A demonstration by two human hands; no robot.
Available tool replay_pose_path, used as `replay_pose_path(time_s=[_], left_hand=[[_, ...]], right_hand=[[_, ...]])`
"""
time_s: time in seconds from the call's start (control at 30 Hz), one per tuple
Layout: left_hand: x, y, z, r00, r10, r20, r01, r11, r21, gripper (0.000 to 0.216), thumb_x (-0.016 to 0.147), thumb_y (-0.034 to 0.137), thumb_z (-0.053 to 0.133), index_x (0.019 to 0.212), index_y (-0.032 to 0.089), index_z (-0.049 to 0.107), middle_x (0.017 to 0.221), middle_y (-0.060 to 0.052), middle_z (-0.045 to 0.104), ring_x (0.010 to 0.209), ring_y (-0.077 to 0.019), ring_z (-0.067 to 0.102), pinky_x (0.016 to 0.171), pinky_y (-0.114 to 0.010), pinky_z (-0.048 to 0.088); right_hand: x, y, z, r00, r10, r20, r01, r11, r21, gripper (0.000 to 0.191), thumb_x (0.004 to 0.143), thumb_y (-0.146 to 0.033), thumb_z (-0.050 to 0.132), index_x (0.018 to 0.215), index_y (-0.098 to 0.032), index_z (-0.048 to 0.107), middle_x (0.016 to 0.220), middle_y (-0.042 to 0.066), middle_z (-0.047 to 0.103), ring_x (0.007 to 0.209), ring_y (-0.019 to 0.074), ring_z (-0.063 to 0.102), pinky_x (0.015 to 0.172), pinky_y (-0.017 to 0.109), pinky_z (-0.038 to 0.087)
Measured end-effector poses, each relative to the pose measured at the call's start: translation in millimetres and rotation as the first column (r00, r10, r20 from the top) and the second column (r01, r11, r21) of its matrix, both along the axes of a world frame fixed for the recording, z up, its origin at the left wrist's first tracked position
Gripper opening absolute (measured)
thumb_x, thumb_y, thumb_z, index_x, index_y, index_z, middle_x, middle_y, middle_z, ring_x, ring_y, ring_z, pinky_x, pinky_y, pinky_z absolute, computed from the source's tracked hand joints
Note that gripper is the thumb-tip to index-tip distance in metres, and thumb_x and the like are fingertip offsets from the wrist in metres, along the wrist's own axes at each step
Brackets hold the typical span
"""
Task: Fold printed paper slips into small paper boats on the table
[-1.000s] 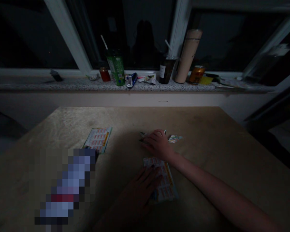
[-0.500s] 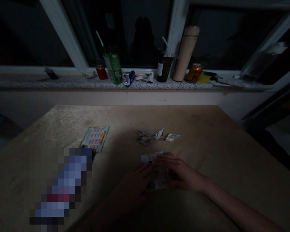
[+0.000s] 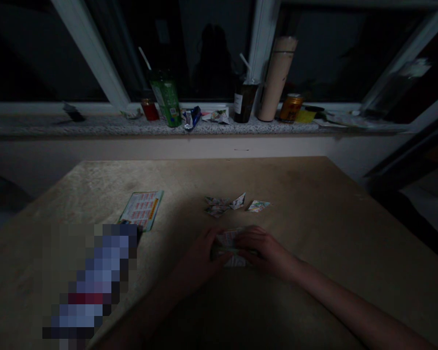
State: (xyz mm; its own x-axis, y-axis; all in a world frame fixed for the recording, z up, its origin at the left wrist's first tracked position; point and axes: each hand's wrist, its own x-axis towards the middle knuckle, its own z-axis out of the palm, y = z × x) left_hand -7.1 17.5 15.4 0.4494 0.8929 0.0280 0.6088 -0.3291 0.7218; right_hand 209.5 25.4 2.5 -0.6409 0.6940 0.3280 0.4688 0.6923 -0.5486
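A printed sheet of paper (image 3: pixel 235 260) stands partly raised off the table between my hands, its near part bent up toward the far part. My left hand (image 3: pixel 200 257) grips its left side, thumb on the near face and fingers behind. On the right side my right hand (image 3: pixel 268 250) has its thumb along the near edge and its fingers over the far part. Both hands hide the sheet's sides. Just beyond lie several small folded paper pieces (image 3: pixel 217 206), among them one folded piece (image 3: pixel 258 206) apart on the right.
A stack of printed sheets (image 3: pixel 141 209) lies on the table (image 3: pixel 299 184) at left, with a blurred-out blue object (image 3: pixel 98 272) in front. On the window sill (image 3: pixel 204 130) stand a green cup (image 3: pixel 168 102), a dark drink cup (image 3: pixel 245 102), a tall flask (image 3: pixel 277 78) and a can (image 3: pixel 291 108).
The sheet lay flat under my hands; now its near part is lifted and bent away from me. My left hand has moved slightly up and left, and both thumbs now press the near edge.
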Motion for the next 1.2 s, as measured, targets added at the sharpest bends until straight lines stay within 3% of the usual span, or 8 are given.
replay_pose_path(time_s=[0.13,0.27,0.37,0.57,0.7,0.83,1.03,1.2], left_hand=[[1,5,-5.3,0.999,-0.047,0.011,0.047,0.997,0.057,0.037,0.087,0.02,0.051,0.123,0.021,0.044,0.125,-0.007,0.049,0.114,-0.0222,0.048,0.099,-0.038,0.038],[3,2,-13.0,0.998,-0.049,-0.031,0.052,0.995,0.086,0.034,0.091,0.02,0.045,0.125,0.022,0.043,0.126,-0.006,0.049,0.113,-0.0206,0.049,0.099,-0.036,0.038],[2,0,-16.3,0.992,-0.02,-0.124,0.039,0.987,0.157,0.032,0.092,0.025,0.045,0.124,0.02,0.045,0.123,-0.007,0.051,0.112,-0.0211,0.05,0.098,-0.036,0.038],[-5,2,-19.0,0.937,0.035,-0.347,0.101,0.925,0.366,0.055,0.092,0.038,0.046,0.138,0.012,0.031,0.142,-0.012,0.037,0.131,-0.0263,0.029,0.111,-0.049,0.011],[-9,1,-20.7,0.93,-0.007,-0.368,0.142,0.929,0.342,0.049,0.091,0.04,0.046,0.133,0.015,0.041,0.141,-0.011,0.04,0.131,-0.0268,0.031,0.11,-0.05,0.015],[-6,-4,-21.6,0.979,0.008,-0.205,0.054,0.954,0.295,0.036,0.088,0.03,0.053,0.122,0.02,0.051,0.135,-0.008,0.046,0.124,-0.0249,0.039,0.106,-0.045,0.027],[-2,-4,-19.7,0.991,0.134,0.011,-0.134,0.991,0.025,0.02,0.081,0.027,0.059,0.1,0.02,0.059,0.099,-0.005,0.063,0.093,-0.0222,0.057,0.082,-0.034,0.046],[-3,-2,-15.9,0.967,0.231,0.111,-0.212,0.964,-0.162,0.026,0.078,0.033,0.061,0.101,0.019,0.058,0.091,-0.003,0.065,0.081,-0.02,0.061,0.07,-0.029,0.048]], right_hand=[[-8,2,0.3,0.991,-0.131,0.011,0.129,0.987,0.098,0.025,0.088,-0.029,0.055,0.111,-0.02,0.06,0.109,0.009,0.066,0.106,0.022,0.057,0.094,0.041,0.041],[-15,-3,-5.5,0.976,-0.199,0.089,0.19,0.976,0.104,0.049,0.086,-0.037,0.056,0.129,-0.017,0.046,0.127,0.011,0.056,0.122,0.0246,0.046,0.107,0.049,0.027],[-19,-8,-10.8,0.965,-0.223,0.138,0.211,0.973,0.098,0.048,0.088,-0.036,0.053,0.13,-0.016,0.044,0.127,0.012,0.056,0.124,0.0241,0.045,0.109,0.05,0.024],[-21,-10,-11.7,0.965,-0.244,0.102,0.232,0.966,0.117,0.041,0.087,-0.035,0.055,0.123,-0.016,0.05,0.113,0.012,0.062,0.113,0.0243,0.052,0.109,0.05,0.025],[-21,-10,-12.2,0.97,-0.23,0.079,0.218,0.966,0.143,0.041,0.084,-0.034,0.06,0.12,-0.018,0.052,0.111,0.011,0.06,0.107,0.0245,0.053,0.106,0.05,0.028],[-19,-12,-15.0,0.973,-0.223,0.066,0.216,0.971,0.103,0.039,0.082,-0.031,0.062,0.118,-0.019,0.054,0.108,0.012,0.059,0.103,0.026,0.053,0.094,0.046,0.041],[-14,-10,-18.8,0.962,-0.224,-0.156,0.202,0.968,-0.146,0.047,0.076,-0.022,0.066,0.119,-0.02,0.049,0.111,0.01,0.055,0.102,0.0227,0.054,0.085,0.036,0.047],[-10,-6,-20.1,0.93,-0.303,-0.21,0.202,0.895,-0.398,0.051,0.069,-0.022,0.072,0.115,-0.021,0.052,0.104,0.006,0.062,0.093,0.0212,0.059,0.079,0.033,0.048]])
